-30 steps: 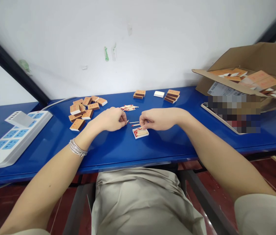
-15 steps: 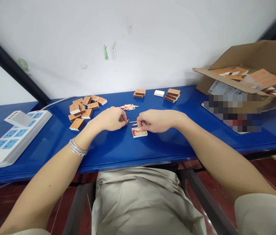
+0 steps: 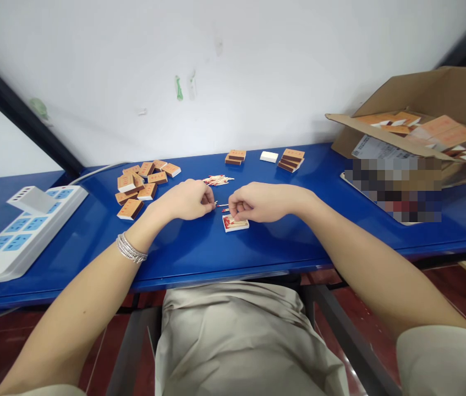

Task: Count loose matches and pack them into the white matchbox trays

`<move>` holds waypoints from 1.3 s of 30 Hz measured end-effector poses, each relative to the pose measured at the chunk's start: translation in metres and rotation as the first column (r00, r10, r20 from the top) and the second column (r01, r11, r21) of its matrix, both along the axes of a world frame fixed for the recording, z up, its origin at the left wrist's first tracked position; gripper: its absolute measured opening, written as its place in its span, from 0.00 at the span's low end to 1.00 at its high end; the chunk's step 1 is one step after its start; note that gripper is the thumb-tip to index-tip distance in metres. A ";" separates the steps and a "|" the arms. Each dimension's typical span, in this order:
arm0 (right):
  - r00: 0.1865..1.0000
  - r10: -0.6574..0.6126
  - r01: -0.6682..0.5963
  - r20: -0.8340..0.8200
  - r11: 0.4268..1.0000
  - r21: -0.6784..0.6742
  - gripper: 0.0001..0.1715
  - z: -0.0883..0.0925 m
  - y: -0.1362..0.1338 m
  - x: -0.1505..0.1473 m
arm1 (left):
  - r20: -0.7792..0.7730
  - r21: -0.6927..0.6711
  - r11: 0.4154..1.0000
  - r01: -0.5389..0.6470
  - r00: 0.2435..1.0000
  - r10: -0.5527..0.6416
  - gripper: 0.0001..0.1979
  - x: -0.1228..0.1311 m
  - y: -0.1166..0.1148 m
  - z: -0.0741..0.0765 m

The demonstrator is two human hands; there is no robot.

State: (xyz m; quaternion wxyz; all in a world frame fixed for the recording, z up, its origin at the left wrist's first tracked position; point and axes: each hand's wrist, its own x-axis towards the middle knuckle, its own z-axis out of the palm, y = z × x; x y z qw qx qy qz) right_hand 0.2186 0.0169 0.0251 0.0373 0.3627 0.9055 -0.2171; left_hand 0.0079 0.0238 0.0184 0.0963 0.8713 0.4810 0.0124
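A small white matchbox tray with red-headed matches in it lies on the blue table. Just above its far edge, my right hand is closed with fingertips pinched; I cannot make out anything between them. My left hand rests to the left of the tray, thumb and forefinger pinched together. A tiny pale tip shows at its fingertips, too small to name. Two loose matches lie between my hands, partly covered by the right fingers. Behind them is a pile of loose matches.
Several orange matchboxes are heaped at the left, near a white power strip. Along the wall stand more matchboxes, a white tray and a small stack of boxes. An open cardboard carton holds matchboxes at the right.
My right hand has shifted slightly left and up from the tray. The match that showed in its fingers is no longer visible there. My left hand has stayed put.
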 end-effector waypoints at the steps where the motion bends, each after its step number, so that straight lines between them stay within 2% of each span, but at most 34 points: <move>1: 1.000 0.004 -0.004 -0.001 1.000 0.003 0.04 0.000 0.000 0.000 | 0.000 -0.002 1.000 -0.001 1.000 0.001 0.10 0.000 0.000 0.000; 19: 0.999 0.016 -0.016 0.028 1.000 -0.013 0.06 0.005 -0.002 0.001 | 0.000 0.007 1.000 -0.011 1.000 0.011 0.10 0.000 0.000 -0.001; 30: 1.000 0.002 -0.002 -0.019 1.000 0.012 0.05 0.001 -0.003 -0.004 | -0.009 0.017 1.000 -0.007 1.000 0.007 0.10 0.000 0.001 -0.001; 35: 1.000 -0.002 0.002 -0.014 1.000 -0.008 0.08 0.003 -0.004 -0.004 | 0.006 0.027 1.000 0.009 1.000 -0.009 0.09 -0.001 0.002 -0.003; 39: 0.996 0.004 -0.001 -0.086 1.000 0.027 0.07 0.004 0.001 0.000 | 0.031 0.048 0.999 0.019 0.999 -0.020 0.09 0.000 0.002 -0.003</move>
